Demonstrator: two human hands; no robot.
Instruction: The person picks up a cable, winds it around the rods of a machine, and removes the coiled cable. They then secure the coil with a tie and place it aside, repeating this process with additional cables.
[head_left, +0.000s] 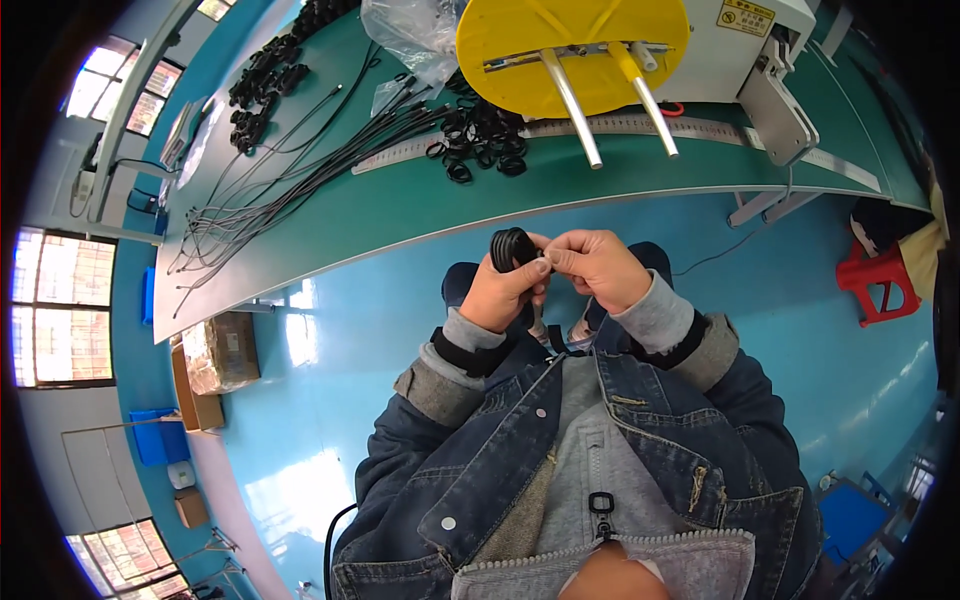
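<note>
Both hands pinch a small black cable coil just below the green desk's near edge.

The left hand (500, 292) closes around the black cable coil (511, 247), and the right hand (597, 268) pinches it at its side, fingertips meeting. On the desk (420, 200) beyond the coil lie loose black cables (290, 190), a heap of finished coils (480, 135), a ruler (620, 128) and a yellow disc (570, 50) with metal rods.

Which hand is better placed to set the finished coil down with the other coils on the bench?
Left, probably. The left hand grips the black cable coil, while the right hand only pinches near its edge.
</note>
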